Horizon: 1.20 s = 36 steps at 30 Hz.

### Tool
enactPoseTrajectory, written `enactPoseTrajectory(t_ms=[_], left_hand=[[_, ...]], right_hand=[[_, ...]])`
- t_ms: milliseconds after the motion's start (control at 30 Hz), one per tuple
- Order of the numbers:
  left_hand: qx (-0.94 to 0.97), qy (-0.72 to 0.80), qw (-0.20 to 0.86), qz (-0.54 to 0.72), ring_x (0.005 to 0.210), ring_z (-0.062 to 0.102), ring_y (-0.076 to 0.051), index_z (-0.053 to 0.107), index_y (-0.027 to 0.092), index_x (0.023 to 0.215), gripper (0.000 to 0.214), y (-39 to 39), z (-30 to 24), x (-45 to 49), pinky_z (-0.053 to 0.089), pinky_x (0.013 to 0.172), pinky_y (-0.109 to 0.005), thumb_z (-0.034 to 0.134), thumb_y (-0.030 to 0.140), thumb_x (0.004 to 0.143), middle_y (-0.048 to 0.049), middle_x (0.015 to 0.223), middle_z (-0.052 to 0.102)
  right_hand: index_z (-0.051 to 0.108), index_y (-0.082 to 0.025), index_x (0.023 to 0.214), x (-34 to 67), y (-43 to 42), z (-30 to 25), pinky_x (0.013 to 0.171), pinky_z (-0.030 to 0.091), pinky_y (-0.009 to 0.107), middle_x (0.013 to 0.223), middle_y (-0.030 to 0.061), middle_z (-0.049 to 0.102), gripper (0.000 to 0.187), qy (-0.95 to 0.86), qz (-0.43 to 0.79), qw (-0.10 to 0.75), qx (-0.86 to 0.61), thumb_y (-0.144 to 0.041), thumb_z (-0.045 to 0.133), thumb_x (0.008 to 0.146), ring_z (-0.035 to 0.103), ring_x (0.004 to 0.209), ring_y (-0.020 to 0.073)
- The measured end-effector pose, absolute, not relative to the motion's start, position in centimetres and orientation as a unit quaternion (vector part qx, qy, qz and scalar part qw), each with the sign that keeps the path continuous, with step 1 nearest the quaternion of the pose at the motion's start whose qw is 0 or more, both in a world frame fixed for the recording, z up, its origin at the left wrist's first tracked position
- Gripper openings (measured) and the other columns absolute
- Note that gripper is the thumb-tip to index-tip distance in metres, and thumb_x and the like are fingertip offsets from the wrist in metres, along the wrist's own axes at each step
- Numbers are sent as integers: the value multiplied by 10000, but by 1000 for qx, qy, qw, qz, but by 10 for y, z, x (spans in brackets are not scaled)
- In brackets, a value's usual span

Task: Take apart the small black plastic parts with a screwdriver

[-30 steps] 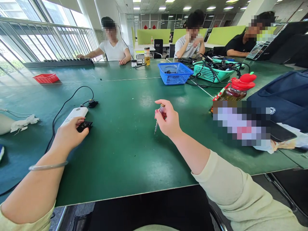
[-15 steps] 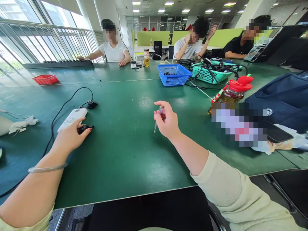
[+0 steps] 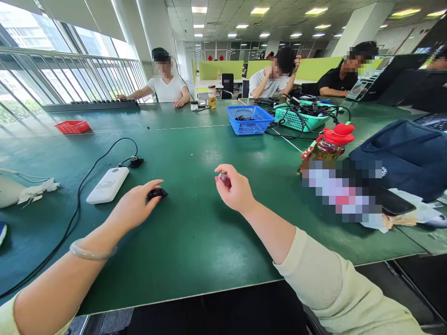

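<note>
My left hand (image 3: 134, 204) is closed around a small black part (image 3: 158, 193), gripping it between thumb and fingers just over the green table (image 3: 188, 260). Much of that part is hidden, so its exact kind is unclear. In my right hand (image 3: 235, 190) is a small screwdriver (image 3: 223, 176), its handle end showing between thumb and forefinger and its shaft mostly hidden. The two hands are apart. To the left of my left hand lies a white power bank (image 3: 108, 186), with a black cable and another small black piece (image 3: 136, 161) at its far end.
A red tray (image 3: 72, 126) lies at the back left. Farther back are a blue basket (image 3: 249, 126) and a green basket (image 3: 296, 122) full of cables. A red-lidded bottle (image 3: 330, 146), a phone (image 3: 396, 202) and a dark blue bag (image 3: 401, 158) are on the right. Several people sit across.
My left hand has moved right, away from the power bank, carrying the small black part. My right hand has turned slightly, so the screwdriver's shaft shows less. The view has tilted up a little.
</note>
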<state>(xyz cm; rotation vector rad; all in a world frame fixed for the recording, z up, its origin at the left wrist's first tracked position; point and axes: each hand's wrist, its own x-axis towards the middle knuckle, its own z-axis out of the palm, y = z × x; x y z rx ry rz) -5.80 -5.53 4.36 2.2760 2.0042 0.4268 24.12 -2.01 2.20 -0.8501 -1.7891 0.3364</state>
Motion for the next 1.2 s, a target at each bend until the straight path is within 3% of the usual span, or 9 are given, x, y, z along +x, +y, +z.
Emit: enactPoseTrajectory(t_ms=[167,333,433,733,867,1033,1200], left_hand=[[797,581,108,124,1142,673,-273,513,262,1465,537,-50,52,9,499,1025,-425,534,280,929,-48,1240,739],[818,551,108,129,1044,690,-298,550,188,1411,492,-47,43,58,532,926,-440,571,156,921,-108,1150,742],[830,525,104,158,987,689,-294,589,163,1341,421,-45,29,66,539,886,-431,574,126,922,-115,1068,738],[809,499,171,259,1010,676,-265,643,188,1218,358,-33,8,60,541,907,-423,621,107,870,-84,1115,736],[787,501,226,280,1040,683,-244,607,200,1299,470,-26,4,56,536,971,-423,654,131,836,-64,1120,742],[774,512,240,285,1069,692,-239,579,216,1354,561,-23,0,53,532,1013,-427,681,147,807,-69,1154,741],[786,510,205,284,1133,669,-237,552,218,1386,569,-28,3,54,509,1052,-429,664,156,832,-78,1210,723]], right_hand=[[504,-257,955,238,-22,24,548,366,231,640,-69,528,60,-764,159,509,-364,-234,492,901,417,491,90],[499,-255,997,238,-24,25,547,360,237,638,-72,544,76,-778,181,493,-347,-282,480,928,406,471,92],[501,-254,1009,238,-25,26,540,351,237,644,-72,528,87,-783,175,488,-344,-279,477,929,410,472,92],[504,-258,1054,236,-29,27,524,371,235,650,-73,533,143,-790,168,470,-355,-226,494,915,424,461,93],[481,-262,1062,237,-29,23,506,389,235,641,-79,538,122,-767,156,514,-350,-242,500,944,442,446,87],[400,-267,1210,237,-27,19,564,491,280,766,-30,641,237,-679,161,643,-315,-333,487,999,605,579,131],[395,-283,1227,235,-29,19,615,520,324,816,-4,672,257,-662,215,649,-307,-421,457,1019,643,637,155]])
